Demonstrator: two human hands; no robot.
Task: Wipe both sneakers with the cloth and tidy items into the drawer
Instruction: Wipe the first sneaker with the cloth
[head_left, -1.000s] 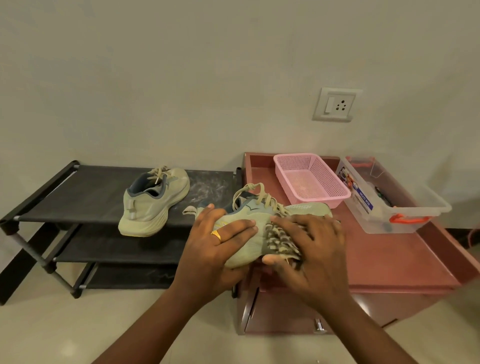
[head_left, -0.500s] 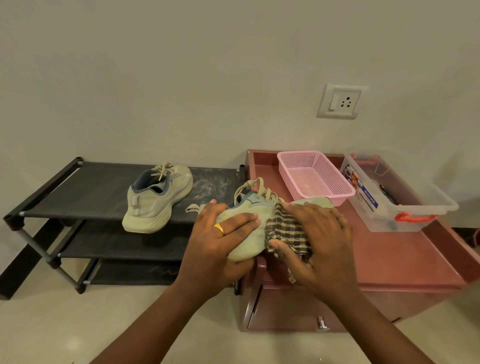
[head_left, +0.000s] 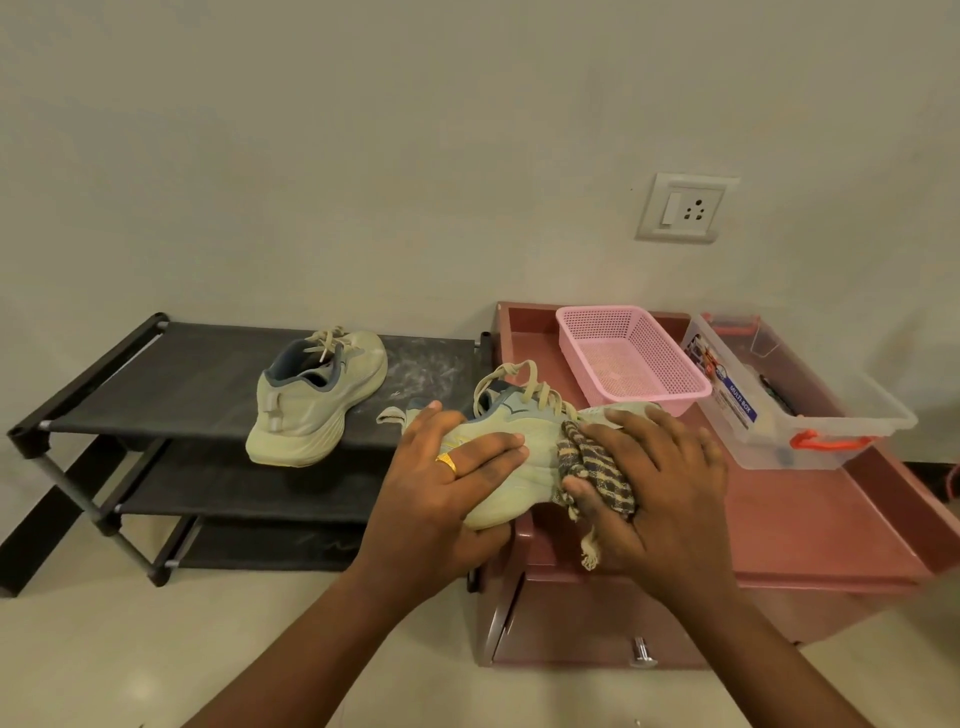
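A pale green sneaker (head_left: 511, 441) lies on its side at the left edge of the reddish cabinet top (head_left: 810, 525). My left hand (head_left: 441, 493) grips its heel end, fingers over the upper and thumb under the sole. My right hand (head_left: 660, 483) presses a checked brown cloth (head_left: 587, 462) against the sneaker's side, thumb hooked round the cloth's lower edge. The second sneaker (head_left: 317, 400) stands upright on the top shelf of the black shoe rack (head_left: 156, 384). The drawer front (head_left: 571, 623) with its metal knob (head_left: 641, 652) is closed below.
A pink mesh basket (head_left: 631, 358) and a clear plastic box (head_left: 789, 400) with orange latches stand at the back of the cabinet top. A wall socket (head_left: 683, 208) is above them. White dust marks the rack's top shelf.
My right hand and the cloth have slid a little along the sneaker's side, from its middle toward the toe end. My left hand keeps its hold on the heel.
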